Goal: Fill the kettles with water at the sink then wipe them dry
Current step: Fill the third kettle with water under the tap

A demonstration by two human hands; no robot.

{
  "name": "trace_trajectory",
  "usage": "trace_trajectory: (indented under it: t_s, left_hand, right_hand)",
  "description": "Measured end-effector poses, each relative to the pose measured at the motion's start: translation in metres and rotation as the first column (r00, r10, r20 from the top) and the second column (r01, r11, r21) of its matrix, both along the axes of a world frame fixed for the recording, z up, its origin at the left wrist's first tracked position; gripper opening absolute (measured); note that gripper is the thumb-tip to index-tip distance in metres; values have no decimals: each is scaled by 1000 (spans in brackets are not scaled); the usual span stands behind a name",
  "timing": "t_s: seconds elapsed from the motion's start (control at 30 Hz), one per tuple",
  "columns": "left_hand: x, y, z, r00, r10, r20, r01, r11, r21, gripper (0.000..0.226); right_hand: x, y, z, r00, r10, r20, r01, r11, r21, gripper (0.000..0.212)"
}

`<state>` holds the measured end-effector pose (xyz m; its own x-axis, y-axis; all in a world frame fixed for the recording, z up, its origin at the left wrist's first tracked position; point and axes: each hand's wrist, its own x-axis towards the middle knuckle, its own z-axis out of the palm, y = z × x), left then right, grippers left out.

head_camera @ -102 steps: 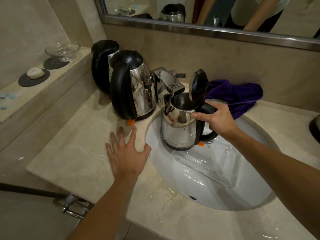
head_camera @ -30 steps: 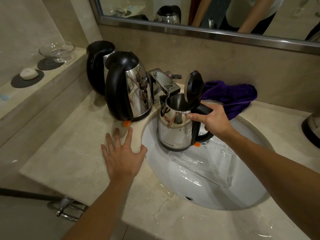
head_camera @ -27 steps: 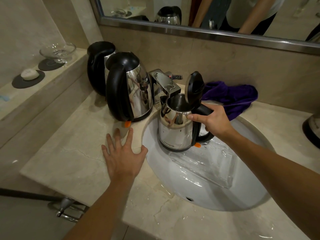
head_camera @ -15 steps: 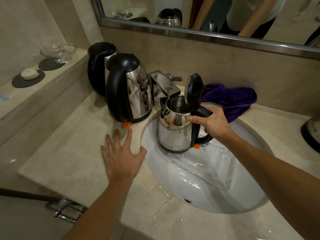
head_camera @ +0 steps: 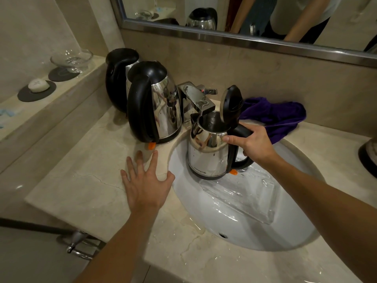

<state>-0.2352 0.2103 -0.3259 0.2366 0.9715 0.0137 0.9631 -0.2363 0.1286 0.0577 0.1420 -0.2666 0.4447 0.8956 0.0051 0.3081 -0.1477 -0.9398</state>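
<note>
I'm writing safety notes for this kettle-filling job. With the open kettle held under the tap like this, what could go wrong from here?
1. The right hand alone grips the small kettle over the basin; as it fills and gets heavier it may tip or slip.
2. The countertop looks wet near the left hand, which could slide.
3. The large kettle stands right at the basin edge and could be knocked in.

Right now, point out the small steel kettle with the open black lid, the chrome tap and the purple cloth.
small steel kettle with the open black lid (head_camera: 206, 156): head view, on its shiny steel side.
chrome tap (head_camera: 196, 99): head view, on its flat top.
purple cloth (head_camera: 279, 115): head view, on its bunched middle.
</note>
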Motion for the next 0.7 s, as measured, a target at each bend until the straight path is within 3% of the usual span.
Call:
trace_trajectory:
  t_s: [0.7]
  left_hand:
    - [0,0,-2,1000,-5,19,5,1000,4,81]
  right_hand:
    - [1,-1,0,999,30,-17,-30,999,25,23]
